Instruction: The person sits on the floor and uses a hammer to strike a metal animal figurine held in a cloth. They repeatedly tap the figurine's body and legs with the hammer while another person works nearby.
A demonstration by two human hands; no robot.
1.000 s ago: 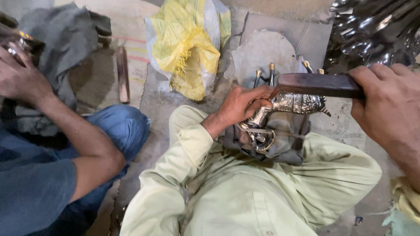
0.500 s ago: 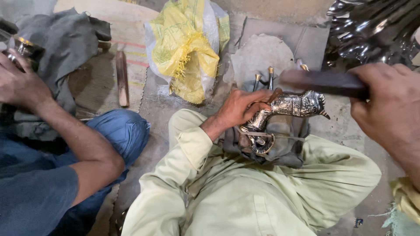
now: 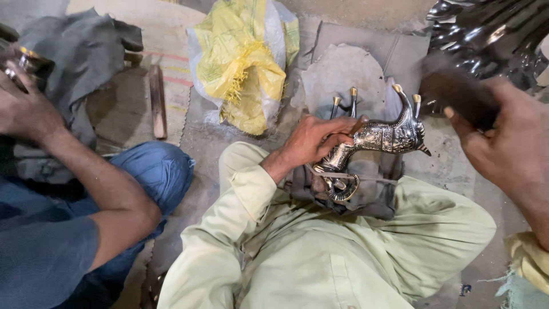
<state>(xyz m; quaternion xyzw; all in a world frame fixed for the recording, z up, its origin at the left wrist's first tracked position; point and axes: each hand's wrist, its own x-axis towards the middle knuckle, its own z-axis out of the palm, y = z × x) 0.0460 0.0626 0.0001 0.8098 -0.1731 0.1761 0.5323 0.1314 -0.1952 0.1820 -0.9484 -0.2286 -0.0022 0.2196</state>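
Fingers of the left hand [image 3: 313,139] clamp an ornate silvery animal figurine [image 3: 377,143] — right hand [image 3: 503,143] grips a blurred dark brush [image 3: 454,94].

Premises: an informal metalcraft workshop at floor level. Evidence: workers seated on a bare, dusty floor [image 3: 200,143]; an unfinished silvery metal animal figurine [image 3: 377,140] on a lap; grey rags [image 3: 80,51]; a yellow plastic sack [image 3: 246,63]; dark glossy metal pieces [image 3: 486,34] piled nearby.

Yellow plastic bag [image 3: 246,68] crumpled on floor, up-left of the left fingers. Grey cloth [image 3: 74,51] far left; wooden stick [image 3: 156,102] beside it. Dark shiny sheet [image 3: 492,34] above the right fingers. Co-worker's blue-trousered knee [image 3: 154,171] lower left.
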